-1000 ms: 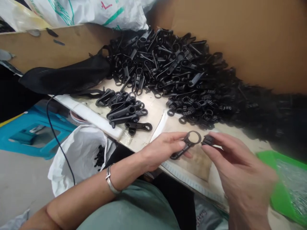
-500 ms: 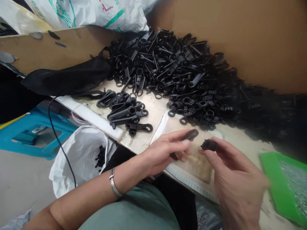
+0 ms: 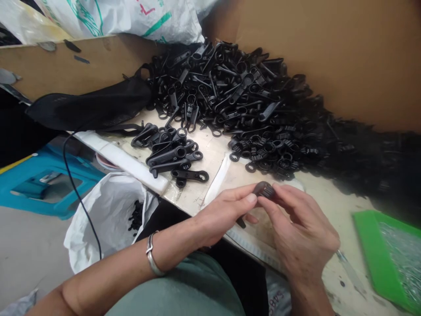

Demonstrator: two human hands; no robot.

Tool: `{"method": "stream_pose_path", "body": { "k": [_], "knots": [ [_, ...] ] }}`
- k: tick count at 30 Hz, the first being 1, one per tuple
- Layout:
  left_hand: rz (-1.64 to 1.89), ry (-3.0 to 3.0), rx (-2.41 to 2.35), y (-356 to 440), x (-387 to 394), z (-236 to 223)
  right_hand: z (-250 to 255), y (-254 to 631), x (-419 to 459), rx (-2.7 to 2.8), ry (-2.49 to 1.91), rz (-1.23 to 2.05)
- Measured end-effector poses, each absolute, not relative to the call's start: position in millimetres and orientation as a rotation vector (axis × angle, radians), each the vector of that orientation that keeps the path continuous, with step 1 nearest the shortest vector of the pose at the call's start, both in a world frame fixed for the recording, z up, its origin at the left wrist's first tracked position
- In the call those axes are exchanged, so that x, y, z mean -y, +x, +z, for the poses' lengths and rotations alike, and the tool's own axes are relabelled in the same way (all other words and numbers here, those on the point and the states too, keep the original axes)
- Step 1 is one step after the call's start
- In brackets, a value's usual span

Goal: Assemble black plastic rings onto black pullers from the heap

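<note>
My left hand (image 3: 226,210) is closed around a black plastic lever (image 3: 241,222), whose narrow end shows below the fingers. Between the fingertips of both hands sits a ribbed black ring (image 3: 265,189), pinched by my right hand (image 3: 304,230) against the lever's round end. My fingers hide most of the lever, and I cannot tell whether the ring is seated in it. Beyond the hands lies a cluster of similar ribbed rings (image 3: 286,160). A smaller group of black levers (image 3: 167,151) rests to the left.
A large heap of black levers (image 3: 226,83) covers the back of the table. At the right stands a green tray (image 3: 368,245) of small shiny pieces, with a thin metal tool (image 3: 351,274) near it. A white-lined bin (image 3: 95,224) and blue stool (image 3: 62,197) are at the left.
My right hand has moved left and brought the ring against the round end of the lever. The two parts were apart before. The thin metal tool now shows beside my right hand.
</note>
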State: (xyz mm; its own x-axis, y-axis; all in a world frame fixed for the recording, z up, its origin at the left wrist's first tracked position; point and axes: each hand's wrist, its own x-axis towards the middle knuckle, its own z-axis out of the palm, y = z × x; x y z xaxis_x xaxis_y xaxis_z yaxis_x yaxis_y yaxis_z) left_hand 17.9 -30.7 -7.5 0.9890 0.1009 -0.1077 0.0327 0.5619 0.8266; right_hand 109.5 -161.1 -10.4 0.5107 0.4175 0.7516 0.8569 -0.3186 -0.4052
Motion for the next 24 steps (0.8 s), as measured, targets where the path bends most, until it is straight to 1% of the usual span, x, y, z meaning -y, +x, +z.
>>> {"method": "stream_pose_path", "body": {
  "k": [4,6,9,11,15,19,21,24],
  "knots": [
    [0.125,1.293,-0.116,14,29,-8,-2,107,161,1.129,-1.989,-0.625],
    [0.179,1.461,-0.103,12,29,-5,2,105,160,1.153,-2.0,-0.651],
    [0.21,1.583,-0.103,11,29,1,3,102,160,1.159,-1.983,-0.636],
    [0.207,1.578,-0.121,12,29,1,2,103,163,1.107,-1.984,-0.502],
    [0.193,1.468,-0.134,14,27,-4,1,111,174,0.908,-1.906,-0.045],
    [0.083,1.47,-0.186,11,27,0,9,114,180,0.699,-1.755,0.341],
    [0.017,1.559,-0.24,10,25,3,13,112,179,0.731,-1.738,0.446],
    [-0.009,1.63,-0.287,10,25,6,12,104,175,0.7,-1.74,0.449]
  ]
}}
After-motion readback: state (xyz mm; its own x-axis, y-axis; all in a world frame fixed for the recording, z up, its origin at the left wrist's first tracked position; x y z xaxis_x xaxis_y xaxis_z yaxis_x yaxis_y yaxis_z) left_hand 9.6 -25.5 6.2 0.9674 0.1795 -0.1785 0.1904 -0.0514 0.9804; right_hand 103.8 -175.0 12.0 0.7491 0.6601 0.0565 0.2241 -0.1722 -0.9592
